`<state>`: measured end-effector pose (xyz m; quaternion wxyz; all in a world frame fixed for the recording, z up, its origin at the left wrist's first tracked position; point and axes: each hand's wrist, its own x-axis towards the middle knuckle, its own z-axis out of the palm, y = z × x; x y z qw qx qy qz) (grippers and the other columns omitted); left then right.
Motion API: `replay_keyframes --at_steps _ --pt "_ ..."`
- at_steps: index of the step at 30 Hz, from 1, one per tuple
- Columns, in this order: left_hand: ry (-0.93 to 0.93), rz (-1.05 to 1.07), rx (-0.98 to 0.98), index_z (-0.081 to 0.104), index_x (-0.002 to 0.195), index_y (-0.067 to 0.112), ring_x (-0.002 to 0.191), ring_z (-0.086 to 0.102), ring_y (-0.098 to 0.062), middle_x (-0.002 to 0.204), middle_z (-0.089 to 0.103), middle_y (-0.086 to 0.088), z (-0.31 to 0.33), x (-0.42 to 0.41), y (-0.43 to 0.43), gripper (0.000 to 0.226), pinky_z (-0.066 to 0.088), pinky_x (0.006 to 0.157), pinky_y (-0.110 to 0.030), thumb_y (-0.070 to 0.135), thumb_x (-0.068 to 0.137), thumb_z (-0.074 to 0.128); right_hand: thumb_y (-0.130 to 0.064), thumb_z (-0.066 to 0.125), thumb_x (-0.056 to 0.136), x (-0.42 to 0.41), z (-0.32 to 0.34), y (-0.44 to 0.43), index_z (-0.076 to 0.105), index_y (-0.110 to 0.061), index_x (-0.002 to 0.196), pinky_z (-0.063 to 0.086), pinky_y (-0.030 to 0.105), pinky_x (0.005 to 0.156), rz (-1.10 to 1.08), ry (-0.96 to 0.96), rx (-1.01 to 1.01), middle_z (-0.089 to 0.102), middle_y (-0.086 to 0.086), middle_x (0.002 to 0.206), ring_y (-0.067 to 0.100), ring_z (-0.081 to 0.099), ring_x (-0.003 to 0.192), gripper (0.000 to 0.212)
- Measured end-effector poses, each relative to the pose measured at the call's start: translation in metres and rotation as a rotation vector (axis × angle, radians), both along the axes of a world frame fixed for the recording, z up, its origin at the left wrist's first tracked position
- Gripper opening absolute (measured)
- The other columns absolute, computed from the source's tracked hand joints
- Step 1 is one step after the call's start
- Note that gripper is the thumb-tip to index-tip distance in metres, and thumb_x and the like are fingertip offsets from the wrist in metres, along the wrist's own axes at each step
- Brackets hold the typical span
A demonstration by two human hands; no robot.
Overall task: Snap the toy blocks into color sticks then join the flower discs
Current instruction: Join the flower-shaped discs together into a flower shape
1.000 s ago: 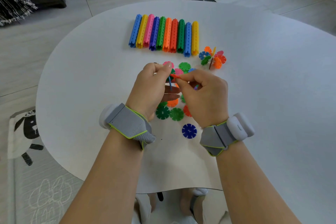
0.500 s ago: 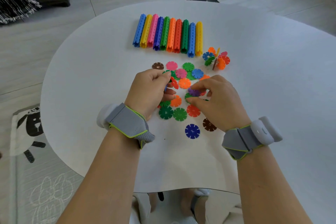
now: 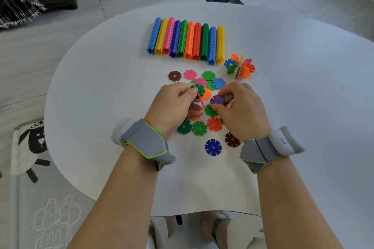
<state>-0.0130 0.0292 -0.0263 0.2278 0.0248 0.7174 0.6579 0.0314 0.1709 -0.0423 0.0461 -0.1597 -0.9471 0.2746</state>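
A person seated at a round white desk [image 3: 101, 107] works through a scatter of flat plastic flower discs, both wrists strapped in grey bands with white sensor pods. The left hand [image 3: 172, 105] is closed in a pinch on a small joined cluster [image 3: 199, 92], a dark green notched disc with a thin red disc slotted edge-on beneath it, held clear of the desk so that its open notches face the other hand. The right hand [image 3: 240, 107] has its grip closed on a single purple flower disc [image 3: 217, 100], thumb and fingertips on its rim, just beside the cluster and apparently angled to bring a notch into line; the two pieces look close but not yet mated. At the far side of the desk, ten snapped plastic block sticks [image 3: 186, 40] in blue, yellow, pink, green, orange and red lie side by side in a tidy row, which suggests the first half of the job is finished and parked out of the way. A finished multicoloured disc cluster [image 3: 239, 66] sits just right of the row's near end. Loose discs stay within easy reach between and below the hands, among them a red disc [image 3: 214, 124], a blue disc [image 3: 213, 147] and a brown disc [image 3: 232, 139], with more beyond the fingers. The joining stage appears well under way, with many discs left.
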Motion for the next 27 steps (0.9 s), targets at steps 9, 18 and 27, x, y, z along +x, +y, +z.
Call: replay_keyframes --at_steps 9,18,27 --pt "0.057 0.030 -0.030 0.059 0.117 0.017 0.065 0.061 -0.014 0.076 0.061 0.000 -0.001 -0.001 0.001 0.024 0.059 0.064 -0.030 0.011 0.096 0.049 -0.015 0.073 0.081 0.010 0.018 -0.009 0.059 -0.025 0.078 0.055 0.024 0.068 0.004 0.207 -0.394 0.064 -0.010 0.072 0.005 0.064 0.065 0.018" --pt "0.055 0.045 -0.067 0.062 0.076 0.017 0.058 0.060 -0.016 0.067 0.060 -0.002 -0.001 -0.002 0.002 0.023 0.059 0.061 -0.030 0.012 0.095 0.050 -0.011 0.071 0.082 0.010 0.015 -0.014 0.060 -0.024 0.082 0.052 0.014 0.068 0.004 0.215 -0.320 0.063 -0.016 0.073 0.004 0.066 0.069 0.017" --pt "0.037 0.051 -0.043 0.065 0.074 0.018 0.057 0.061 -0.018 0.065 0.062 -0.004 -0.001 -0.002 0.000 0.026 0.058 0.059 -0.028 0.015 0.095 0.050 -0.010 0.070 0.083 0.009 0.015 -0.019 0.053 -0.031 0.073 0.052 0.011 0.064 -0.033 0.261 -0.368 0.066 -0.012 0.073 -0.002 0.067 0.067 0.029"
